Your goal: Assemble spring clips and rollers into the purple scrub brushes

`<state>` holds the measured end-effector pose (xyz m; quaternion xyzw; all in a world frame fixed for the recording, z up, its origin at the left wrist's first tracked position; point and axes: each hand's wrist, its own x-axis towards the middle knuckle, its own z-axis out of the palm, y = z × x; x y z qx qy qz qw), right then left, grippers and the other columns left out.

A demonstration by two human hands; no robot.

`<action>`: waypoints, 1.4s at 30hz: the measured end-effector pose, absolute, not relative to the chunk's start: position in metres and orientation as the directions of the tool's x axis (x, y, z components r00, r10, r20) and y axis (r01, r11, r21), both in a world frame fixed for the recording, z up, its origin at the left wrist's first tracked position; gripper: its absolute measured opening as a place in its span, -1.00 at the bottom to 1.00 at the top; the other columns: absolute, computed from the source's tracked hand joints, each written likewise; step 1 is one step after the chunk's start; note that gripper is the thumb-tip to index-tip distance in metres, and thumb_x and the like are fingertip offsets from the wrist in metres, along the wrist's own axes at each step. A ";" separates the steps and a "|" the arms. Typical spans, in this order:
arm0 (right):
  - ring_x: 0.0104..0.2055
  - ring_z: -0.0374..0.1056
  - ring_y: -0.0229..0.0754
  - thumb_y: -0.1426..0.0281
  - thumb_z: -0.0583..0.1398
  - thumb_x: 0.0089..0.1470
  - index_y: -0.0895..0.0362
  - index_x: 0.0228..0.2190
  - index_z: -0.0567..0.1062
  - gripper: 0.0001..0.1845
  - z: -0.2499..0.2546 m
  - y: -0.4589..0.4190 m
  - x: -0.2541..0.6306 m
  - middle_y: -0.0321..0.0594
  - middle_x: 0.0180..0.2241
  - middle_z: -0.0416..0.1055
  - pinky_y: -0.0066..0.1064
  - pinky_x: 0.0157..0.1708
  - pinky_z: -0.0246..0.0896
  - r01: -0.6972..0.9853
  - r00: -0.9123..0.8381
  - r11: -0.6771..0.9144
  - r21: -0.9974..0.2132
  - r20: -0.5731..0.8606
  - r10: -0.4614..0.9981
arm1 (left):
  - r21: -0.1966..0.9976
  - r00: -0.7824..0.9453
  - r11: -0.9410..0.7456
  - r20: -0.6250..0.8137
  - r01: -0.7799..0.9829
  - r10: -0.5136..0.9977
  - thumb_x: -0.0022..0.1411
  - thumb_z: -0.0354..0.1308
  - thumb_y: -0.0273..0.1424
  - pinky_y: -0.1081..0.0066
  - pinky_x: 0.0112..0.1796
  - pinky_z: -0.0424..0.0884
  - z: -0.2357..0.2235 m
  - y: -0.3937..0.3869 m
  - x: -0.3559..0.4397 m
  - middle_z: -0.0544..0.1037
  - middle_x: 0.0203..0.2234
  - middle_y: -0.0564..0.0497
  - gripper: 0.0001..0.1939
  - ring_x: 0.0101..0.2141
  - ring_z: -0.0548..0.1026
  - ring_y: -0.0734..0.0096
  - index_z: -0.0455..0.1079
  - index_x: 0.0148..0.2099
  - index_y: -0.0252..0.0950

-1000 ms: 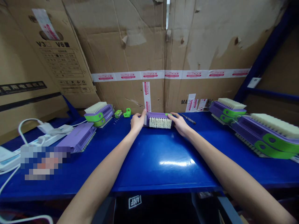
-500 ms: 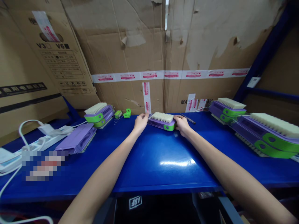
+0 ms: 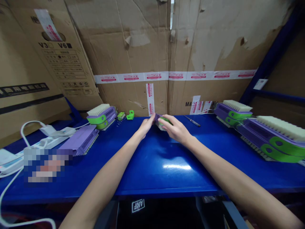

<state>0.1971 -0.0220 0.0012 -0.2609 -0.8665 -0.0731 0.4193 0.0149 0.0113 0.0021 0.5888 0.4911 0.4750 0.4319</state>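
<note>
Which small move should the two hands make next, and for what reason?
Perhaps slide the right hand slightly aside while the left hand supports the purple brush, because the right hand covers much of its green part.

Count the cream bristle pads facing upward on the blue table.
3: the left cream bristle pad, the back right pad and the front right pad, each topping a stack. The held purple, green-ended brush is partly hidden, so not counted.
</note>
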 end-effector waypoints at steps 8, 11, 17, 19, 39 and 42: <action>0.03 0.28 0.04 0.25 0.02 0.21 0.11 0.12 0.29 -0.53 -0.004 -0.027 0.181 0.06 0.01 0.33 -0.05 0.00 0.24 0.472 -0.726 0.872 0.132 0.619 0.299 | 0.933 0.002 -0.209 0.218 0.294 0.976 0.12 0.09 -0.10 0.30 -0.11 0.35 -0.001 0.019 0.005 0.60 -0.30 -0.14 -0.60 -0.19 0.50 0.17 0.49 -0.33 -0.38; 0.06 0.26 0.05 0.18 0.03 0.19 0.16 0.11 0.29 -0.48 -0.003 -0.028 0.184 0.09 0.03 0.31 -0.07 0.00 0.23 0.512 -0.668 0.854 0.093 0.668 0.328 | 0.799 -0.099 -0.226 0.334 0.557 0.937 0.15 0.09 -0.29 0.31 -0.11 0.34 0.004 0.019 -0.002 0.59 -0.27 -0.13 -0.77 -0.18 0.51 0.18 0.50 -0.30 -0.31; 0.07 0.24 0.06 0.18 0.03 0.18 0.14 0.07 0.32 -0.51 -0.003 -0.025 0.190 0.04 0.05 0.31 -0.05 0.02 0.22 0.588 -0.562 0.808 -0.045 0.695 0.448 | 0.429 -0.106 -0.160 0.533 0.889 0.840 0.16 0.11 -0.30 0.25 -0.15 0.35 0.031 0.002 -0.011 0.58 -0.32 -0.15 -0.82 -0.18 0.49 0.07 0.49 -0.35 -0.25; 0.07 0.24 0.05 0.18 0.02 0.18 0.14 0.05 0.35 -0.53 -0.004 -0.023 0.191 0.04 0.04 0.31 -0.04 0.03 0.21 0.583 -0.568 0.808 -0.091 0.665 0.485 | 0.411 -0.121 -0.137 0.543 0.902 0.831 0.17 0.11 -0.23 0.26 -0.19 0.36 0.041 -0.003 -0.011 0.57 -0.38 -0.13 -0.78 -0.23 0.50 0.10 0.48 -0.38 -0.23; 0.15 0.18 0.07 0.06 0.02 0.17 0.17 0.04 0.37 -0.44 -0.004 -0.018 0.198 0.05 0.09 0.27 0.02 0.14 0.12 0.608 -0.557 0.769 -0.196 0.585 0.590 | -0.193 -0.448 0.482 0.198 0.854 0.872 0.16 -0.25 0.14 0.28 -0.24 0.29 0.055 -0.079 -0.205 0.49 -0.07 -0.27 -0.28 -0.13 0.43 -0.01 0.26 0.02 -0.37; 0.16 0.17 0.08 0.06 0.02 0.17 0.19 0.04 0.37 -0.43 -0.005 -0.018 0.198 0.08 0.10 0.26 0.02 0.15 0.11 0.618 -0.556 0.761 -0.198 0.575 0.601 | -0.078 -0.471 0.478 0.093 0.875 0.877 0.09 -0.20 0.20 0.27 -0.26 0.29 0.049 -0.074 -0.216 0.48 -0.03 -0.22 -0.24 -0.11 0.43 -0.03 0.22 0.04 -0.32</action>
